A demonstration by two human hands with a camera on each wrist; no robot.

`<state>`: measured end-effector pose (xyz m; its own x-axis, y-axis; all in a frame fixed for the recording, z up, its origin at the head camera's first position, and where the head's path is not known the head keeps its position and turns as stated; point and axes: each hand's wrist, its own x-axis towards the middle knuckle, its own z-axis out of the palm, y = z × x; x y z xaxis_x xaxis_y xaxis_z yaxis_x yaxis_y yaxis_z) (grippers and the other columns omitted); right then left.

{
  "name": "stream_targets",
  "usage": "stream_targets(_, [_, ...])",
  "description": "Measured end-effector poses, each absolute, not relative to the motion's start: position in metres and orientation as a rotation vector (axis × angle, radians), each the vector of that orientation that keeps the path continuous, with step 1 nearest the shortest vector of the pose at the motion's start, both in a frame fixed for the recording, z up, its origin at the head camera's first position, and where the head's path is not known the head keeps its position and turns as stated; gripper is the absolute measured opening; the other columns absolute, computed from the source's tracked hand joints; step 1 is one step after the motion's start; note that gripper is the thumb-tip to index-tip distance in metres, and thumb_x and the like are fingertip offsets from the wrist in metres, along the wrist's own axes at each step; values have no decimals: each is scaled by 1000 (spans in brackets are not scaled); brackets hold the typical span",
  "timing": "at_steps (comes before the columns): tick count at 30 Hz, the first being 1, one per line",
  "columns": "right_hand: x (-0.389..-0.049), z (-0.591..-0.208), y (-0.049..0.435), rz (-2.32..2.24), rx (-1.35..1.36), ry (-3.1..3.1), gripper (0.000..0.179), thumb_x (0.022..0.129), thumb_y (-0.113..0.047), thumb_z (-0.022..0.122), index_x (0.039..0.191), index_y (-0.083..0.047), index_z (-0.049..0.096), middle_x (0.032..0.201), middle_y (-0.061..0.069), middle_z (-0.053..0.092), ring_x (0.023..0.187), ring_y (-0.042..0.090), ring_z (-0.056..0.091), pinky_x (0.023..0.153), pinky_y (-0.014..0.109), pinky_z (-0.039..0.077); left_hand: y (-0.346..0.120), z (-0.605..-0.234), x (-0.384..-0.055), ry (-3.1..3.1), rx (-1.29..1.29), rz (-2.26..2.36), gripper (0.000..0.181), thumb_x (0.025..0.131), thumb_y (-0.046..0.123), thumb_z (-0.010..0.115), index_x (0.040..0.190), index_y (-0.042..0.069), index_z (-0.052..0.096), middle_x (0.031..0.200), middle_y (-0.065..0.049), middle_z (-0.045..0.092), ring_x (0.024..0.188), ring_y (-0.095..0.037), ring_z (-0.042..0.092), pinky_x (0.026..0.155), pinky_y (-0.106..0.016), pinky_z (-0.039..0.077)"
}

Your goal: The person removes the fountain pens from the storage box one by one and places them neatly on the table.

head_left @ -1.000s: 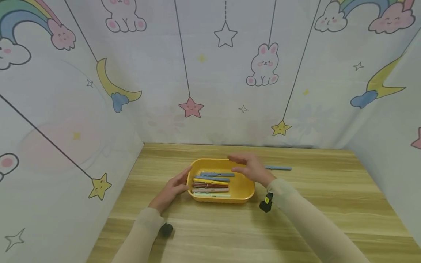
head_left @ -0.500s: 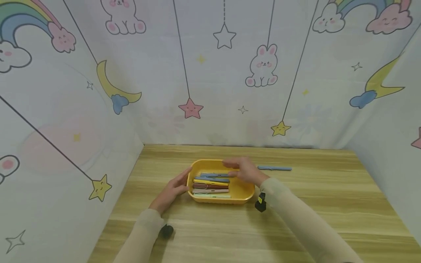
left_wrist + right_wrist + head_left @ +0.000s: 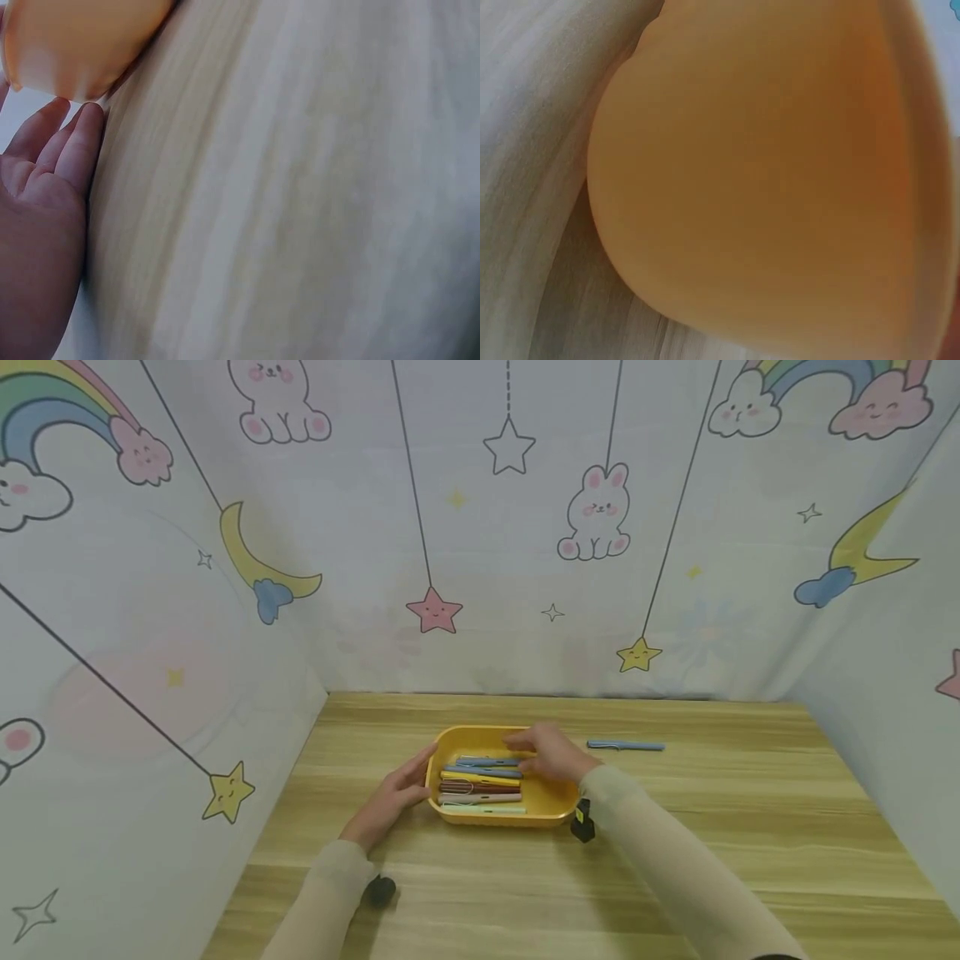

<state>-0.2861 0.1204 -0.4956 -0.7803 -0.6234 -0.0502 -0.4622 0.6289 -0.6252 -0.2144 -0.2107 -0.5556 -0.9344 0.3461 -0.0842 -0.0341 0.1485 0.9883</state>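
Note:
A yellow plastic basket (image 3: 551,806) holds several pens lying side by side. Among them are blue pens (image 3: 483,772), a yellow pen (image 3: 480,778), dark brown pens (image 3: 491,787), a pale pinkish pen (image 3: 480,797) and a pale green pen (image 3: 483,810). My left hand (image 3: 386,797) touches the basket's left end; in the left wrist view its fingers (image 3: 79,146) extend toward the basket wall (image 3: 82,45). Over the right part of the basket, my right hand (image 3: 553,753) reaches in, fingers by the right ends of the blue pens. The basket's outer wall (image 3: 757,172) fills the right wrist view, hiding that hand's fingers.
Another blue pen (image 3: 626,745) lies on the wooden table (image 3: 480,885), behind and right of the basket. White curtains (image 3: 510,543) printed with stars and rabbits enclose the table at the back and both sides.
My right hand has shifted left and lower into the basket, uncovering more of the blue pen on the table. The left hand stays at the basket's left end.

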Motion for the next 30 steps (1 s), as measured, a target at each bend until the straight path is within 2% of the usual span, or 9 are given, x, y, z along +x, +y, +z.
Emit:
stream_targets(7, [-287,-499,115,-877,-869,2580,55,90,8,76,143,0,63,133,16,71,122,31,70,102,45,57,-211,-555,-213,2144,299,1852,69,103,15,63,163,36,38,171,7,30,157,-22,30,127,-48,25])
stream_targets(13, [-288,-502,113,-836,-869,2600,54,90,9,76,142,-1,65,127,15,75,119,30,71,98,41,59,-210,-554,-213,2138,300,1851,69,104,13,63,164,35,37,171,7,31,157,-19,29,127,-45,24])
stream_targets(20, [-288,-504,108,-773,-847,2652,53,89,10,75,140,-3,67,126,13,75,118,29,72,100,44,58,-210,-553,-212,2144,323,1846,71,104,14,62,166,32,34,173,3,27,158,-23,27,127,-47,23])
stream_targets(30, [-290,-510,103,-594,-913,2735,42,93,5,74,133,-6,72,123,11,77,113,26,74,100,43,58,-211,-556,-213,2142,312,1859,69,103,16,65,163,37,38,171,8,31,157,-20,29,127,-45,24])
